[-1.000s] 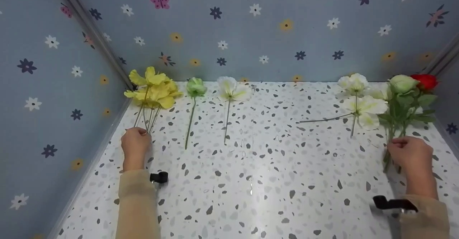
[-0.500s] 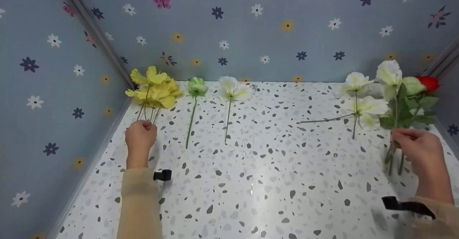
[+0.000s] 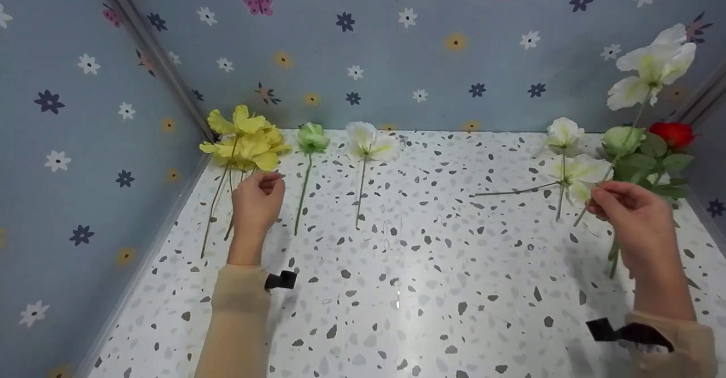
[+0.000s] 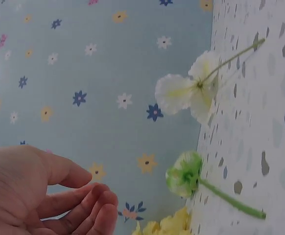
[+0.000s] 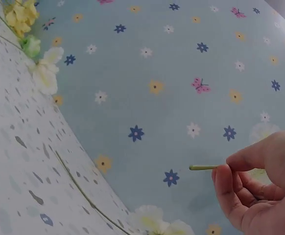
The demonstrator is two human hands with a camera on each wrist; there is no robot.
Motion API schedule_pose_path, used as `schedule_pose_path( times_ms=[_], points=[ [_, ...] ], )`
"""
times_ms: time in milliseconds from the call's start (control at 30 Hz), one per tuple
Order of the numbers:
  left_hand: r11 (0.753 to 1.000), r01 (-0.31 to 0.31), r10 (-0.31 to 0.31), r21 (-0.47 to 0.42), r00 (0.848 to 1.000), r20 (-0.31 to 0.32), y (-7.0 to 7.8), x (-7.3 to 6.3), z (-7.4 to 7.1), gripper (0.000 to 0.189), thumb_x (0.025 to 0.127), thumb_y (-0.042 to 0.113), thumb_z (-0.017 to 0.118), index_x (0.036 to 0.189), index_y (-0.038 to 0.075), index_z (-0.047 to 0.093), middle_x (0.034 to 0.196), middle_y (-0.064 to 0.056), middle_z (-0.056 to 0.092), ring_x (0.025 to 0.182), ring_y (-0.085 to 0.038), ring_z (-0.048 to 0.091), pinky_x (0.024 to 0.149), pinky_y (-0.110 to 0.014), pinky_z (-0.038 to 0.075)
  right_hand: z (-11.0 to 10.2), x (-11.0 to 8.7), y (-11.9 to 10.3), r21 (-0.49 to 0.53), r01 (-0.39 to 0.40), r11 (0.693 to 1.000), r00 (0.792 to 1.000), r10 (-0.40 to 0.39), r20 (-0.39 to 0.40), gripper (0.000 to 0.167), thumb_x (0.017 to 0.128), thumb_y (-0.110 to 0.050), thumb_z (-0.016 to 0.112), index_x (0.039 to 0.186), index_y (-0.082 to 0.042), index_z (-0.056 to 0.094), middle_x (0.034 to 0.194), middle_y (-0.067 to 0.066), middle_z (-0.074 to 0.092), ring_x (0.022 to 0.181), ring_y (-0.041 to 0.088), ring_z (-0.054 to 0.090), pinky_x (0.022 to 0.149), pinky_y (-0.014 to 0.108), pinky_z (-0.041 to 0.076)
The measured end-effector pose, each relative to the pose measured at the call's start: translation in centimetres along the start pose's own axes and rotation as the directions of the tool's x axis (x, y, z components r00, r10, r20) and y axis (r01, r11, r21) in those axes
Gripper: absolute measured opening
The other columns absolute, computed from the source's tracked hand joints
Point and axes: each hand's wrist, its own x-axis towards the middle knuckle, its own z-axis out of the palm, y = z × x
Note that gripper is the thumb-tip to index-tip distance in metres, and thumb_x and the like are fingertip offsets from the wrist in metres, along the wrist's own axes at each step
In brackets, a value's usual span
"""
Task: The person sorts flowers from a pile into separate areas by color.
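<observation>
My right hand [image 3: 641,225] pinches the stem of a white artificial flower [image 3: 652,71] between thumb and fingers. Its bloom is raised against the back wall, and the stem's lower end [image 5: 201,167] pokes out past the fingertips. Beneath it lie a pale green rose [image 3: 623,139] and a red rose [image 3: 672,134] with leafy stems. My left hand [image 3: 258,202] is above the stems of the yellow flowers [image 3: 249,145]. Its fingers are loosely bent with nothing between them in the left wrist view. A green flower [image 4: 184,174] lies just right of it.
One white flower [image 3: 366,142] lies left of centre. Two more white flowers, including one with wide petals [image 3: 581,171], lie at the right, a stem [image 3: 513,189] pointing left. A patterned back wall [image 3: 397,43] and side walls bound the speckled tabletop [image 3: 425,287].
My right hand has lifted a white flower up from the bunch at the right. My left hand has come off the yellow flowers' stems and moved right and slightly farther back.
</observation>
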Motion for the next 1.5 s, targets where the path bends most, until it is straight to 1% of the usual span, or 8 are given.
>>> schedule_pose_path(
  times_ms=[133, 267, 367, 467, 633, 733, 1033, 1500],
  points=[
    [0.995, -0.052, 0.055, -0.089, 0.998, 0.031, 2.1, -1.1, 2.1, 0.022, 0.105, 0.014, 0.068, 0.119, 0.001, 0.079, 0.104, -0.015, 0.078, 0.095, -0.029, 0.072, 0.086, -0.042, 0.058, 2.9, -0.6, 0.8, 0.085, 0.045, 0.995, 0.992, -0.055, 0.114, 0.013, 0.100, -0.001, 0.078, 0.112, 0.001, 0.073, 0.098, 0.004, 0.077, 0.087, 0.013, 0.075, 0.080, 0.021, 0.063],
    [0.976, -0.071, 0.098, -0.204, 0.987, 0.128, 4.6, -2.8, 4.7, 0.016, 0.103, 0.011, 0.072, 0.115, 0.003, 0.080, 0.100, -0.009, 0.078, 0.092, -0.024, 0.072, 0.081, -0.033, 0.060, 6.4, -1.8, 1.5, -0.048, 0.097, 0.994, 0.977, -0.085, 0.195, 0.021, 0.100, -0.007, 0.080, 0.114, 0.006, 0.071, 0.098, 0.004, 0.079, 0.086, 0.013, 0.074, 0.079, 0.021, 0.062],
    [0.953, -0.050, 0.129, -0.299, 0.959, 0.251, 6.3, -4.8, 6.9, 0.014, 0.102, 0.008, 0.073, 0.114, 0.003, 0.078, 0.099, -0.008, 0.077, 0.091, -0.024, 0.072, 0.082, -0.031, 0.062, 8.9, -3.0, 1.9, -0.141, 0.131, 0.981, 0.966, -0.095, 0.241, 0.026, 0.102, -0.010, 0.080, 0.116, 0.009, 0.071, 0.099, 0.008, 0.079, 0.085, 0.015, 0.073, 0.074, 0.022, 0.061],
    [0.931, -0.009, 0.165, -0.366, 0.903, 0.396, 7.8, -7.3, 9.2, 0.015, 0.102, 0.009, 0.073, 0.116, 0.003, 0.077, 0.099, -0.007, 0.076, 0.091, -0.025, 0.073, 0.083, -0.032, 0.064, 11.0, -4.2, 2.7, -0.157, 0.147, 0.977, 0.951, -0.096, 0.293, 0.026, 0.101, -0.009, 0.080, 0.116, 0.010, 0.071, 0.099, 0.010, 0.078, 0.084, 0.016, 0.073, 0.072, 0.025, 0.060],
    [0.919, 0.017, 0.236, -0.393, 0.777, 0.584, 9.3, -11.3, 12.2, 0.018, 0.105, 0.015, 0.073, 0.118, 0.004, 0.078, 0.101, -0.006, 0.079, 0.090, -0.021, 0.075, 0.080, -0.029, 0.064, 13.3, -5.6, 3.9, -0.139, 0.131, 0.982, 0.927, -0.071, 0.369, 0.023, 0.099, -0.007, 0.082, 0.113, 0.009, 0.073, 0.098, 0.011, 0.077, 0.084, 0.019, 0.072, 0.073, 0.027, 0.060],
    [0.910, 0.025, 0.261, -0.413, 0.739, 0.621, 9.5, -12.7, 13.4, 0.019, 0.106, 0.016, 0.072, 0.118, 0.002, 0.079, 0.099, -0.006, 0.080, 0.087, -0.017, 0.075, 0.077, -0.028, 0.063, 14.0, -6.2, 4.4, -0.157, 0.127, 0.979, 0.913, -0.053, 0.405, 0.022, 0.098, -0.007, 0.083, 0.112, 0.007, 0.074, 0.098, 0.013, 0.076, 0.084, 0.022, 0.071, 0.072, 0.025, 0.059],
    [0.864, 0.109, 0.279, -0.492, 0.710, 0.647, 9.4, -14.2, 14.7, 0.013, 0.102, 0.003, 0.074, 0.113, -0.003, 0.080, 0.093, -0.004, 0.078, 0.078, -0.009, 0.071, 0.074, -0.027, 0.063, 14.7, -7.0, 5.0, -0.151, 0.104, 0.983, 0.883, -0.021, 0.468, 0.020, 0.099, -0.006, 0.082, 0.114, 0.004, 0.075, 0.102, 0.015, 0.075, 0.088, 0.021, 0.072, 0.075, 0.024, 0.058],
    [0.905, 0.108, 0.241, -0.412, 0.668, 0.704, 9.5, -14.8, 14.9, 0.007, 0.098, 0.003, 0.079, 0.104, 0.004, 0.081, 0.088, 0.002, 0.078, 0.074, -0.008, 0.070, 0.071, -0.024, 0.062, 15.2, -7.1, 4.9, -0.032, 0.070, 0.997, 0.905, -0.050, 0.422, 0.016, 0.101, 0.003, 0.075, 0.115, 0.009, 0.073, 0.102, 0.020, 0.074, 0.087, 0.023, 0.076, 0.082, 0.036, 0.067]
  ],
)
